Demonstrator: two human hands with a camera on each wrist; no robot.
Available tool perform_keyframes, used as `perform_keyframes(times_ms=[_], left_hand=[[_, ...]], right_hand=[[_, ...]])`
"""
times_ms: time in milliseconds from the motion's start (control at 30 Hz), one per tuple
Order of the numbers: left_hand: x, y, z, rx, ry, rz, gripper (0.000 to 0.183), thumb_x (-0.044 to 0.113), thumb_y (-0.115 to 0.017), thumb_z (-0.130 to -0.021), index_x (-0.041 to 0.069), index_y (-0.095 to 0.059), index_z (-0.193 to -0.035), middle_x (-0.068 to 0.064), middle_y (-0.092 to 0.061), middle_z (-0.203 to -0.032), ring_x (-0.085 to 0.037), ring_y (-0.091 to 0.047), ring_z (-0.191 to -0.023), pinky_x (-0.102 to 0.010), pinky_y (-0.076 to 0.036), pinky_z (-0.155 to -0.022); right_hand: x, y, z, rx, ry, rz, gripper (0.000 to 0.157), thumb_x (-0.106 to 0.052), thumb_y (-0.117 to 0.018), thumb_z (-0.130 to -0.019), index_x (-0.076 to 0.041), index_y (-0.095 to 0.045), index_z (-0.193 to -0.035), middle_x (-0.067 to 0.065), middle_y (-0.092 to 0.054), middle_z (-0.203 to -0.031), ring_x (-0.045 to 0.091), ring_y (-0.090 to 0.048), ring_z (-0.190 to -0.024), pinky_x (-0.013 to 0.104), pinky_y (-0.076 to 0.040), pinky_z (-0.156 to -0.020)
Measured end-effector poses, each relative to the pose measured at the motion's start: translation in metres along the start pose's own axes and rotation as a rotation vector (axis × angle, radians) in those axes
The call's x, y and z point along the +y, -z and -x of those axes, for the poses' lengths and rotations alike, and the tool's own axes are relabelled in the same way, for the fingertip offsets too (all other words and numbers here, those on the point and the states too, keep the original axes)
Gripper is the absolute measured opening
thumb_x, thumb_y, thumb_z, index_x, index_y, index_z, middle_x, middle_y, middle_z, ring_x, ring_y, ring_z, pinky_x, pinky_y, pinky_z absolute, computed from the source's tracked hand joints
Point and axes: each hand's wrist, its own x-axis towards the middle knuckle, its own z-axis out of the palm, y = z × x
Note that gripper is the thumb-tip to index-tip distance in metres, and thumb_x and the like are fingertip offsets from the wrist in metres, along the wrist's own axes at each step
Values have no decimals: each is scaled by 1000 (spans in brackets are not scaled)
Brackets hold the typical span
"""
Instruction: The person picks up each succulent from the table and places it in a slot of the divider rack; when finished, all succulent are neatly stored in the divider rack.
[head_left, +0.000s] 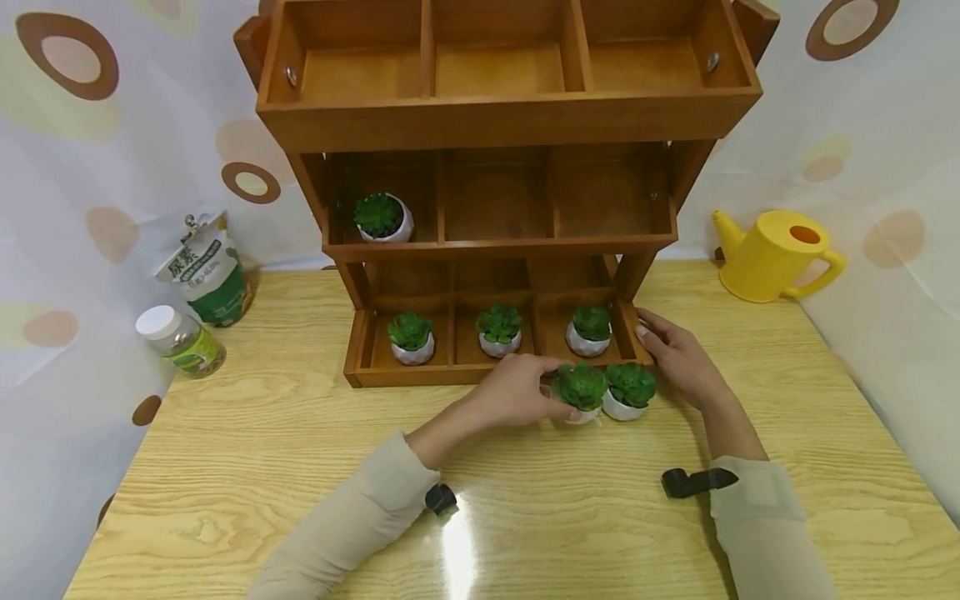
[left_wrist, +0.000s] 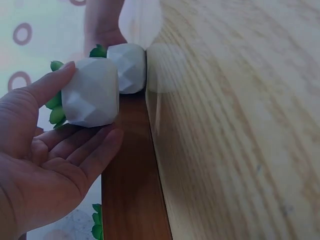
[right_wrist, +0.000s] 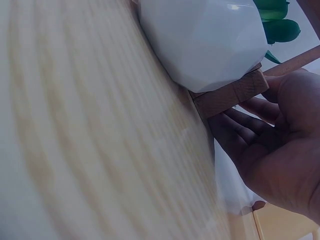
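Note:
My left hand point(head_left: 517, 390) holds a potted succulent point(head_left: 581, 386), thumb on one side and fingers on the other. Its faceted white pot point(left_wrist: 91, 92) shows between them in the left wrist view. Just to its right, a second potted succulent point(head_left: 630, 385) stands on the table before the wooden shelf point(head_left: 510, 118). At the right end of the lowest tier, my right hand point(head_left: 684, 360) grips the side board point(right_wrist: 232, 95). Three more succulents, left point(head_left: 411, 333), middle point(head_left: 499, 327) and right point(head_left: 590, 327), sit one per compartment in that tier.
The middle tier's left compartment holds another succulent point(head_left: 382, 217). A yellow watering can point(head_left: 772, 254) stands at the back right of the wood-grain table point(head_left: 300, 442). At the left are a white-capped jar point(head_left: 183, 342) and a clipped green-and-white bag point(head_left: 210, 279).

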Motion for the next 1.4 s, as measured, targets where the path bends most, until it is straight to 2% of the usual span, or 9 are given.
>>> perform_keyframes(times_ms=[133, 267, 367, 467, 633, 800, 1000, 1167, 1400], left_hand=[[0, 3, 1, 13, 3, -2, 69, 43, -84, -82, 22, -59, -144, 7, -75, -111, -6, -58, -72, -21, -49, -77], [0, 9, 4, 33, 9, -2, 69, 44, -84, -82, 24, -60, -143, 7, -71, -126, -4, -64, -98, -23, -51, -88], [2, 17, 7, 40, -4, 14, 68, 43, -84, -82, 24, -60, -143, 6, -71, -126, -4, -63, -95, -24, -51, -86], [4, 27, 11, 53, -20, 8, 68, 43, -84, -82, 25, -60, -143, 5, -73, -124, -7, -58, -80, -24, -49, -80], [6, 44, 17, 100, -33, -17, 67, 41, -85, -81, 24, -61, -142, 7, -74, -120, -8, -53, -72, -26, -47, -75], [7, 59, 25, 128, -35, 12, 68, 40, -84, -82, 24, -60, -143, 10, -75, -101, -9, -58, -68, -26, -49, -68], [12, 78, 36, 181, -38, 15, 67, 40, -85, -81, 23, -62, -141, 7, -76, -109, -6, -70, -91, -29, -57, -81], [17, 95, 44, 226, -44, 16, 65, 39, -86, -81, 22, -63, -139, 5, -74, -120, -10, -70, -110, -36, -57, -95], [20, 115, 49, 287, -40, 39, 63, 39, -85, -81, 25, -64, -138, 9, -74, -118, -10, -67, -114, -38, -54, -98]], right_hand=[[1, 0, -1, 1, 1, -2, 66, -45, -34, -110, -12, -17, -164, 21, -34, -162, 39, -44, -144, 47, -38, -117], [1, 0, -1, -1, 2, -5, 65, -44, -33, -110, -12, -18, -164, 22, -35, -162, 39, -47, -141, 39, -44, -113], [1, -1, -1, -1, -1, -4, 65, -45, -34, -110, -12, -18, -164, 22, -34, -162, 38, -46, -142, 45, -41, -115], [1, -1, -1, -2, -7, -6, 66, -46, -34, -110, -11, -17, -164, 21, -33, -163, 39, -43, -144, 52, -35, -118], [1, -1, -1, -4, -11, -11, 67, -46, -35, -110, -11, -16, -164, 21, -31, -164, 40, -38, -147, 55, -30, -120], [2, -1, -1, -7, -10, -18, 67, -45, -35, -110, -11, -16, -164, 22, -30, -164, 41, -36, -148, 56, -28, -120], [2, -1, 0, -7, -9, -18, 67, -45, -34, -110, -11, -16, -164, 21, -31, -164, 40, -38, -147, 55, -30, -120], [2, -1, 0, -7, -5, -13, 67, -45, -35, -110, -10, -17, -164, 22, -30, -164, 40, -37, -148, 56, -30, -120], [2, 0, -1, 3, -2, -7, 67, -45, -36, -110, -10, -17, -164, 22, -31, -164, 41, -36, -148, 56, -28, -121]])
